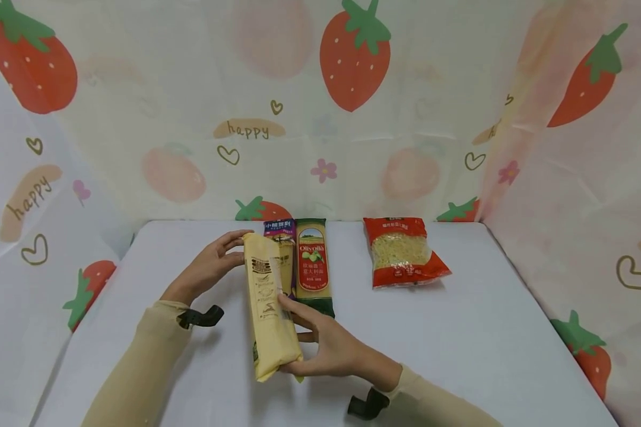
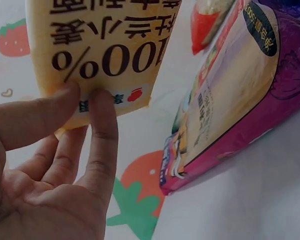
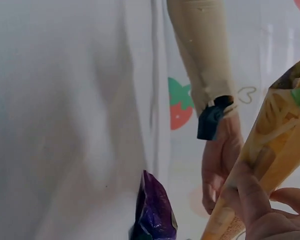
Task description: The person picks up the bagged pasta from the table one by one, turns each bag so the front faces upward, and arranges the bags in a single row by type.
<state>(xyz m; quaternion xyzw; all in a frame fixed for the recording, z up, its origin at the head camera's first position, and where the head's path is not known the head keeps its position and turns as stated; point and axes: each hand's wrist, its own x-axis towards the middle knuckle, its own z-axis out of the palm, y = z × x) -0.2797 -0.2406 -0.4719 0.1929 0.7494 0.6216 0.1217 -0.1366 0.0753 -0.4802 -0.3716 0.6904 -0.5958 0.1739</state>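
Note:
A long yellow pasta packet (image 1: 272, 338) is held tilted over the white table, its plain printed back towards the head camera. My right hand (image 1: 336, 350) grips its lower part, thumb at the bottom end and fingers along the right side. At the far end my left hand (image 1: 208, 270) pinches the packet; the left wrist view shows thumb and fingertips on the end printed "100%". Behind it lie a purple-and-yellow packet (image 1: 285, 252), partly hidden, and a green-and-yellow spaghetti packet (image 1: 313, 261) with a red label, side by side.
A red bag of small pasta (image 1: 400, 255) with a clear window lies at the back right of the white table (image 1: 459, 356). Strawberry-printed cloth (image 1: 347, 148) hangs behind the table and along both sides. Each wrist carries a small black mount (image 1: 368, 404).

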